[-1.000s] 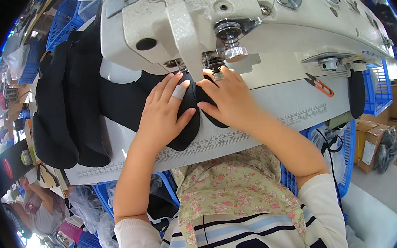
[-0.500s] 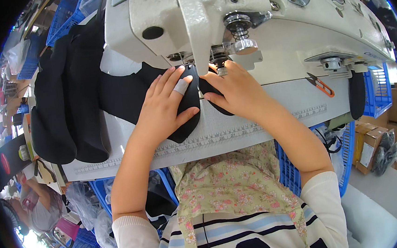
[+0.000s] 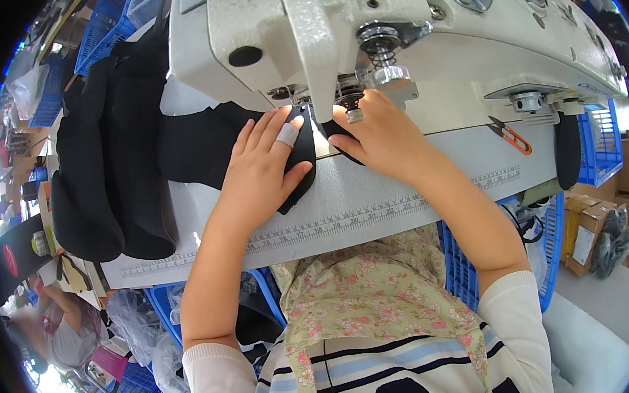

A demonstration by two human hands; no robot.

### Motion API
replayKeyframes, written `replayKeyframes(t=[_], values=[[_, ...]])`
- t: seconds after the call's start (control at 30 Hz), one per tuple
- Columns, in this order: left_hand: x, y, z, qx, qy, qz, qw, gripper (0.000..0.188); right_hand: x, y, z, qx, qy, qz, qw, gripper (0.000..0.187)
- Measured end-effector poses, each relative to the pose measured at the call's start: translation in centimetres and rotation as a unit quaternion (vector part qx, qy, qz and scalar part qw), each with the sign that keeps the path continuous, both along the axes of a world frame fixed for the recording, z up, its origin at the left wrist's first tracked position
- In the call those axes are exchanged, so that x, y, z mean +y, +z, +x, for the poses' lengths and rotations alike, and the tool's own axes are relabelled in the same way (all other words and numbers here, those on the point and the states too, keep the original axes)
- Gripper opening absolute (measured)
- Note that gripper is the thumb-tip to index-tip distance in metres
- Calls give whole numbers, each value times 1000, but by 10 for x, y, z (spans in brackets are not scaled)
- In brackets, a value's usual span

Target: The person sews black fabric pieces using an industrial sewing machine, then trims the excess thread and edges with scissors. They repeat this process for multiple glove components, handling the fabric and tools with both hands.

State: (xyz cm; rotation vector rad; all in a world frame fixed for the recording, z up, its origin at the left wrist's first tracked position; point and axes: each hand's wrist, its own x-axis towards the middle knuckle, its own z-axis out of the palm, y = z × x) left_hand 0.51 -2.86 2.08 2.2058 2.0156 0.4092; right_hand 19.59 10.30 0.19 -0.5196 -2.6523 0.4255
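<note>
My left hand [image 3: 260, 167] lies spread on a black fabric piece [image 3: 196, 147], its fingertips close to the presser foot of the white sewing machine [image 3: 271, 22]. A pale wrap [image 3: 287, 134] covers part of one finger. At the right of the needle area my right hand [image 3: 380, 136] has hold of a smaller black fabric piece [image 3: 330, 130], thumb at its near edge. Machine parts partly hide those fingertips. Between the two pieces a bright gap shows under the machine's light.
Large black padded pieces [image 3: 134, 159] are stacked at the left of the table. Orange-handled thread snips [image 3: 511, 137] lie to the right. A printed ruler strip [image 3: 317, 229] runs along the front edge. Blue crates [image 3: 595, 145] and cardboard boxes [image 3: 587, 230] stand around. Another person [image 3: 66, 327] sits far left.
The fabric under my left hand has moved away from me, with less of it showing at the near side. My right hand and its piece have shifted slightly right and away, widening the gap.
</note>
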Motion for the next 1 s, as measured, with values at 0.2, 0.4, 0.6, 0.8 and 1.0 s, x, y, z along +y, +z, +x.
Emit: replayKeyframes(t=[0.2,0.4,0.6,0.8,1.0], values=[[4,3,0,3,13,-13,1000,54,6,-1,-2,-2,-5,16,1000,33],[9,1,-4,3,18,10,1000,43,7,2,-5,-9,-36,-24,999,26],[15,0,-14,8,5,-2,1000,49,10,6,-7,-35,-55,14,998,34],[16,8,-17,-34,-14,-19,999,50,12,11,1,-58,-16,-1,998,25],[-1,16,-16,-85,-66,0,994,48,16,18,15,-106,66,64,990,27]])
